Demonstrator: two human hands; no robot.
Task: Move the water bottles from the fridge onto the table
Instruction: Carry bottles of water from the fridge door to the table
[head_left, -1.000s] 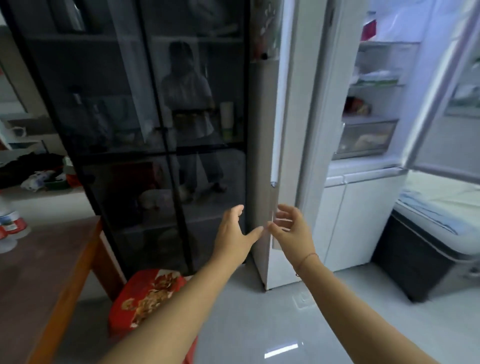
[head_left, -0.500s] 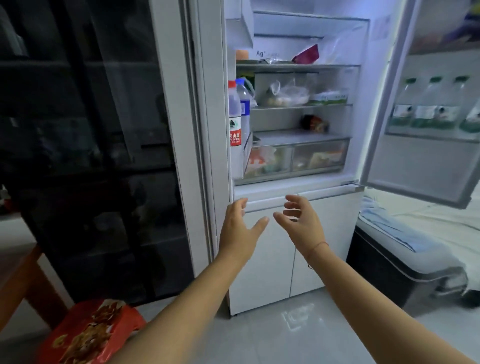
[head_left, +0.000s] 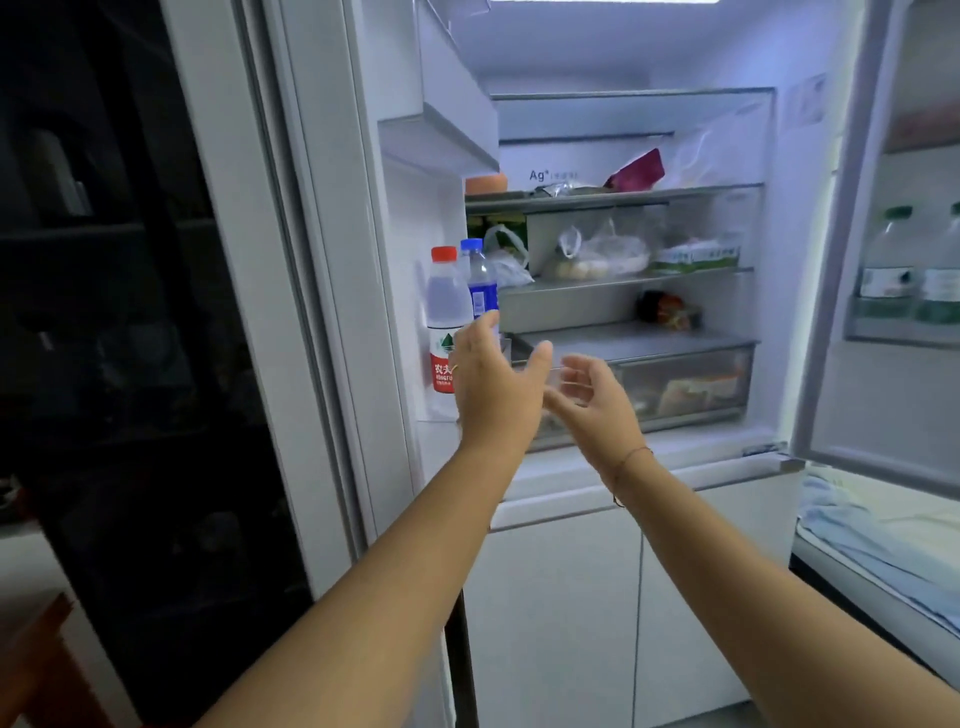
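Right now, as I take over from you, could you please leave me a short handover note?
Left hand open, in front of the red-capped bottle; right hand open, empty.
That bottle and the blue-capped bottle stand in the left door shelf; two green-capped bottles in the right door shelf.
Done: fridge open; the table's top is out of view.
Left: carry all four visible bottles there.

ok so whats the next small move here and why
Probably reach the left hand a little to the left and curl it round the red-capped bottle. It stands upright in the door rack, nearest that hand, whose fingers are open and empty. The right hand holds nothing either.
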